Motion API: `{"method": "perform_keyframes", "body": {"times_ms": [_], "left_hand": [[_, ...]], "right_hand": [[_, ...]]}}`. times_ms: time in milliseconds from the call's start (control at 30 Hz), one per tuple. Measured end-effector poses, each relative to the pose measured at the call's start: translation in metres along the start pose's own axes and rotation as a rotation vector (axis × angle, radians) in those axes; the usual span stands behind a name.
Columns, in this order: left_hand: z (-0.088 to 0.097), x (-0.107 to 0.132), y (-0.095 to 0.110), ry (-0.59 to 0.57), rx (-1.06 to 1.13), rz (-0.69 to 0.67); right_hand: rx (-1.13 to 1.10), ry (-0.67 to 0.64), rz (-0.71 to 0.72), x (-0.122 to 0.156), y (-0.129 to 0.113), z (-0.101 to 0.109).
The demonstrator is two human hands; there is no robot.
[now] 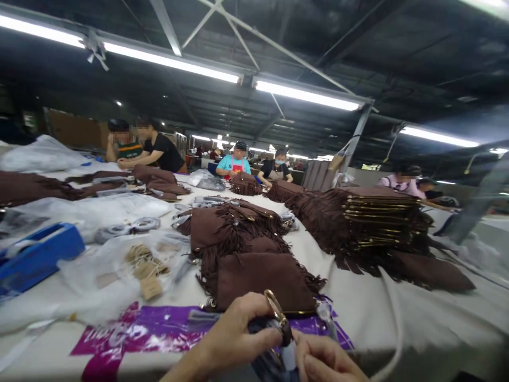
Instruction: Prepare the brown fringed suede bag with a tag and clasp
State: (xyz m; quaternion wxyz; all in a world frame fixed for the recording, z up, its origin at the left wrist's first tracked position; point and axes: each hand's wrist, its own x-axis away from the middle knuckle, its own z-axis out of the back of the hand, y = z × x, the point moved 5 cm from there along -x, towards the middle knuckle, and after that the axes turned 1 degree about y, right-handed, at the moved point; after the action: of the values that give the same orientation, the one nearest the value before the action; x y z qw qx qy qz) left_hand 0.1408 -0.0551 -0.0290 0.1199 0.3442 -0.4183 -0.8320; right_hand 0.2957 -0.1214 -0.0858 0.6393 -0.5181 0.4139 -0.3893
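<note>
In the head view my left hand (240, 331) is closed around a dark strap bundle, with a gold-coloured metal clasp (274, 307) standing up between thumb and fingers. Below it hangs the dark, partly shiny strap (266, 366), with a pale strip (290, 356) beside it. My right hand (324, 361) pinches close to that strip; its fingertips hide what they grip. Just beyond both hands lies a brown fringed bag (262, 278), flat on purple printed plastic (163, 326). More brown fringed bags (214, 228) overlap behind it.
A tall stack of brown bags (382, 217) with gold edges stands at the right. Left lie a blue tape dispenser (43, 254), tags with strings (149, 276) and clear plastic bags (99, 207). Several co-workers, among them a person in turquoise (234, 164), work across the table.
</note>
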Motion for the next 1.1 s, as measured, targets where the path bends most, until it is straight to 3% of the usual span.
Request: {"method": "perform_keyframes", "body": {"times_ms": [100,267,367,467,567,733,1100], "left_hand": [[-0.002,0.023,-0.002,0.031,0.016,0.047],[-0.009,0.058,-0.027,0.113,0.054,0.191],[-0.013,0.074,-0.042,0.153,0.15,0.285],[-0.014,0.085,-0.047,0.184,0.185,0.341],[-0.011,0.087,-0.041,0.179,0.088,0.34],[-0.009,0.082,-0.03,0.144,-0.088,0.309],[-0.03,0.068,-0.031,0.04,-0.298,0.203]], "right_hand": [[-0.084,0.006,-0.075,-0.002,0.004,-0.024],[-0.191,0.06,-0.318,-0.004,0.016,-0.055],[-0.15,0.074,-0.406,-0.004,0.014,-0.063],[0.057,0.088,-0.381,-0.006,0.004,-0.058],[0.272,0.071,-0.294,-0.007,-0.009,-0.052],[0.494,0.014,-0.267,-0.008,-0.021,-0.052],[0.634,-0.013,-0.234,-0.018,-0.01,-0.046]]}}
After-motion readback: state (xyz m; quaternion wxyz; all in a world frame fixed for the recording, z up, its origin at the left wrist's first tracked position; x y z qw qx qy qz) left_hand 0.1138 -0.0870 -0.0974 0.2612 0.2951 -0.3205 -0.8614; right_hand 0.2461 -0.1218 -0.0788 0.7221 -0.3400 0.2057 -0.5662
